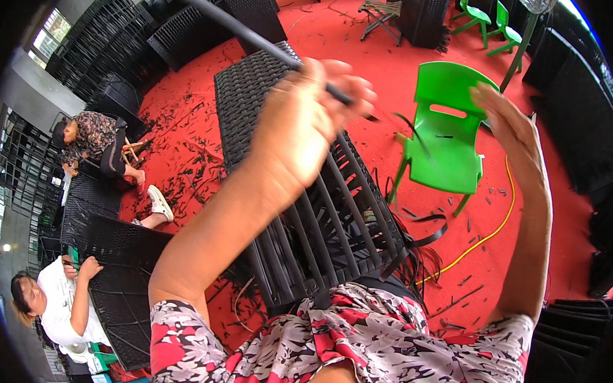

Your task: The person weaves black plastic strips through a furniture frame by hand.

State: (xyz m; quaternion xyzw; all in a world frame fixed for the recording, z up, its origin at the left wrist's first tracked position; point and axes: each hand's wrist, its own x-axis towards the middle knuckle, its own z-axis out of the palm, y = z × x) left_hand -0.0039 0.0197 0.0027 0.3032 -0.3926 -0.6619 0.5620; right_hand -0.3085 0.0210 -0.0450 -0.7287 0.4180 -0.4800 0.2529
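Observation:
My left hand [300, 124] is raised over the wicker piece, blurred by motion, its fingers closed around a long black plastic strip [225, 21]. That strip runs up to the far left, and its short end pokes out past my fingers. My right hand [511, 123] is up at the right, beside the green chair, with fingers stretched and nothing visible in them. Below my hands a black wicker piece [246, 93] rests against my lap. Its far part is tightly woven; nearer me, bare black slats [340, 221] show. A thin loose strip [419, 135] curls between my hands, blurred.
A green plastic chair [446, 140] stands ahead on the red floor [323, 41], which is littered with black scraps. A yellow cord [505, 218] trails at the right. Two other people [96, 133] work at the left. Black wicker panels [211, 28] are stacked behind; a folding stool [380, 17] stands far off.

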